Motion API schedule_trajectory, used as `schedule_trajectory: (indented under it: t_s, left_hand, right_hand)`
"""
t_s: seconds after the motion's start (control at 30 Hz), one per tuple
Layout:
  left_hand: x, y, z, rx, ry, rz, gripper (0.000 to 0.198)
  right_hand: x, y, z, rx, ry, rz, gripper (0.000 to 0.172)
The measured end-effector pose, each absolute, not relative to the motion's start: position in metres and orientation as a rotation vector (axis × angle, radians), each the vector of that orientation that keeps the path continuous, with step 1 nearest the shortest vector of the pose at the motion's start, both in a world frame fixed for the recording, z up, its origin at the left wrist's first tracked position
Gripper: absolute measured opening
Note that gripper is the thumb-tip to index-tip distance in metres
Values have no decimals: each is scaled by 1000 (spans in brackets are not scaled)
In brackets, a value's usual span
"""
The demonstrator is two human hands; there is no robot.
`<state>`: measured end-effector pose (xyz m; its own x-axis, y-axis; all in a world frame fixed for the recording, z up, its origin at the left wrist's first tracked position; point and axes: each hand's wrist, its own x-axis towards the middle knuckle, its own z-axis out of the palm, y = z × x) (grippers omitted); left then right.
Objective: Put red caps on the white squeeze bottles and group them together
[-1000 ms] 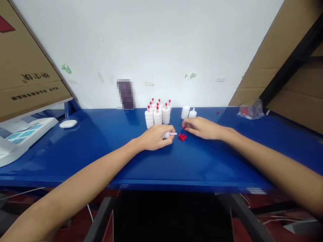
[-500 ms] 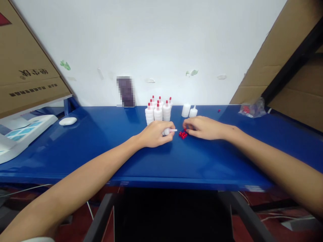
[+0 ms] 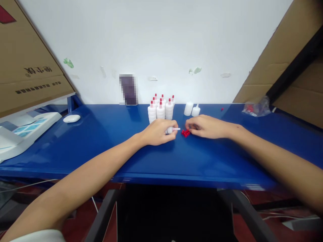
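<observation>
My left hand (image 3: 161, 132) is wrapped round a white bottle (image 3: 169, 130), which lies tilted with its bare nozzle pointing right. Small red caps (image 3: 185, 133) sit in a cluster on the blue table, just right of that nozzle. My right hand (image 3: 200, 126) is at the right side of the cluster, its thumb and fingers curled together; what lies between the fingertips is too small to make out. Behind my left hand stand several white bottles with red caps (image 3: 160, 111). Two white bottles without red caps (image 3: 188, 109) are behind my right hand.
The blue table (image 3: 101, 148) meets a white wall. On the left are a white oval case (image 3: 71, 118), a white device (image 3: 32, 129) and a cardboard panel (image 3: 32, 60). On the right are a clear plastic bag (image 3: 256, 107) with red pieces and a lone red cap (image 3: 222, 109).
The whole view has shifted slightly. My right fingertips have drawn a little closer together beside the red caps. My left hand still holds the bottle in much the same pose.
</observation>
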<state>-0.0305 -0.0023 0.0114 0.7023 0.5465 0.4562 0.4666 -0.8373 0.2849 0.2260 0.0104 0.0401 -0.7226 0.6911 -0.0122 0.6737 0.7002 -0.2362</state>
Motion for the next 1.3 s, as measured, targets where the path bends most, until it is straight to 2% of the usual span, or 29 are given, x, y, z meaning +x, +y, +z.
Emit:
schedule_trajectory:
  t_s: [0.63,1.0,1.1,1.17,1.3]
  left_hand:
    - [-31,0,9,2794,787,735,21]
    - [-31,0,9,2783,811,679,22]
    - [-32,-1,11,2746,848,662,27]
    - [-32,-2,12,2705,852,668,34]
    - [-33,-4,14,2677,824,675,40]
  right_hand:
    - [225,12,38,-1114,-2827,314,25]
    - [223,11,36,-1107,-2780,269,25]
    - [220,6,37,-1085,-2695,253,20]
    - [216,0,38,-1048,-2590,333,19]
    - [204,-10,38,-910,-2419,713,28]
